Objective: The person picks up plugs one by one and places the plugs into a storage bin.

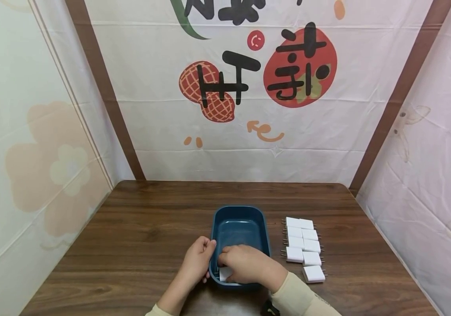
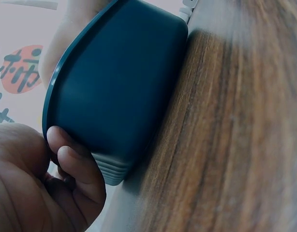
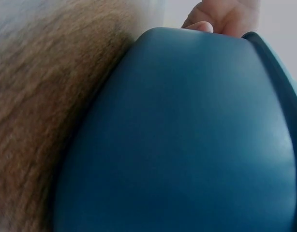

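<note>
A dark blue plastic box (image 1: 239, 215) with rounded corners stands on the table. My left hand (image 1: 198, 259) grips its left rim; in the left wrist view the thumb and curled fingers pinch the edge of the box wall (image 2: 114, 82). Inside the box, my right hand (image 1: 247, 264) reaches down at the near end, its fingers curled at a white plug charger (image 1: 225, 274) that lies against the near left corner. The hand covers part of this charger. From the right wrist, the box's outer wall (image 3: 177, 130) hides the right fingers.
Right of the box, several white plug chargers (image 1: 295, 231) lie in two columns, metal prongs pointing outward. The nearest charger (image 1: 314, 274) sits slightly apart from the others. A small dark object (image 1: 269, 308) shows by the right sleeve. Printed curtains (image 1: 162, 131) hang behind the wooden table (image 1: 150, 228).
</note>
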Motion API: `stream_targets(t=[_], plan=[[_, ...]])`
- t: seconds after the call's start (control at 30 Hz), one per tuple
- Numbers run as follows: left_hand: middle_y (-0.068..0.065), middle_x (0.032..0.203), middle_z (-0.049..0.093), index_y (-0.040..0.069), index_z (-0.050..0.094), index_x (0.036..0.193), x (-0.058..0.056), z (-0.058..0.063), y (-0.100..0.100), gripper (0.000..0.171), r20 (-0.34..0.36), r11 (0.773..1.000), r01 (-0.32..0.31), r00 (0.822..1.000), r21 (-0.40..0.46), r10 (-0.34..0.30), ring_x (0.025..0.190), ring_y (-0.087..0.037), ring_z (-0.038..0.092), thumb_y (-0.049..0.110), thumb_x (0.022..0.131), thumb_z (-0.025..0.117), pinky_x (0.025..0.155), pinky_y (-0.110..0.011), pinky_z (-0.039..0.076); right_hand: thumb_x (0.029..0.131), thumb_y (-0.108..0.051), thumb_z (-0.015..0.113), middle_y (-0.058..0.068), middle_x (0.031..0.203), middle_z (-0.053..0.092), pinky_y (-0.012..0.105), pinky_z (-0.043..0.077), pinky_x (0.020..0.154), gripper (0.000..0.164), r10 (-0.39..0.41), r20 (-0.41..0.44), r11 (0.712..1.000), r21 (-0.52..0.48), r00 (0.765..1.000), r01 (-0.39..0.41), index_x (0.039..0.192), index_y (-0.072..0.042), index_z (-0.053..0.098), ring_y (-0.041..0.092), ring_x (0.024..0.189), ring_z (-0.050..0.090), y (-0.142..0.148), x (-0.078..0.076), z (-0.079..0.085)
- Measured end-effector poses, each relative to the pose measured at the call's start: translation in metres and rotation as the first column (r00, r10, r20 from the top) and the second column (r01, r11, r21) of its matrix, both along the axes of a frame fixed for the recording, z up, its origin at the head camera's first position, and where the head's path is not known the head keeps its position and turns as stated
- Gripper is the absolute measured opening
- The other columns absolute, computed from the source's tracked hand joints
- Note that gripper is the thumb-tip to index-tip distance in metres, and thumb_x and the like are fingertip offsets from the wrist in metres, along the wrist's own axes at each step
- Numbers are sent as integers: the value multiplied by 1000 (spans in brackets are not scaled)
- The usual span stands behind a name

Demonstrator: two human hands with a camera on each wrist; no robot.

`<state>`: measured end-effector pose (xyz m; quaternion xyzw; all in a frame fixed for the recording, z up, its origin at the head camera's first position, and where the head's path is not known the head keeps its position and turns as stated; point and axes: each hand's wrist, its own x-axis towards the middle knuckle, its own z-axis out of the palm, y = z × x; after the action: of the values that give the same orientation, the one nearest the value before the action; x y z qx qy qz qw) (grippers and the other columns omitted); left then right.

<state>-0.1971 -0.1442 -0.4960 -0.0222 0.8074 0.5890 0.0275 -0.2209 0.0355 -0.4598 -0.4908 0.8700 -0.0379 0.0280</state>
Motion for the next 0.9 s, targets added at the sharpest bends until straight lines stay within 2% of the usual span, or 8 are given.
stream_targets(t=[0.5, 0.9], plan=[[-6, 56, 54, 1, 54, 103, 0, -1, 0, 31, 9, 1000, 2, 1000, 13, -2, 35, -12, 47, 31, 110, 49, 32, -26, 43, 81, -28, 89, -14, 98, 67, 15, 54, 77, 30, 21, 22, 1000, -7, 1000, -21, 108, -23, 75, -5, 86, 60, 1, -2, -1], [-4, 55, 51, 0, 53, 102, 3, 2, 1, 33, -3, 1000, -4, 1000, 29, 4, 35, -11, 47, 32, 109, 50, 32, -27, 42, 90, -31, 81, -13, 95, 66, 13, 52, 72, 20, 64, 0, 998, -13, 998, -64, 106, -21, 75, -5, 82, 59, 4, -1, 3]])
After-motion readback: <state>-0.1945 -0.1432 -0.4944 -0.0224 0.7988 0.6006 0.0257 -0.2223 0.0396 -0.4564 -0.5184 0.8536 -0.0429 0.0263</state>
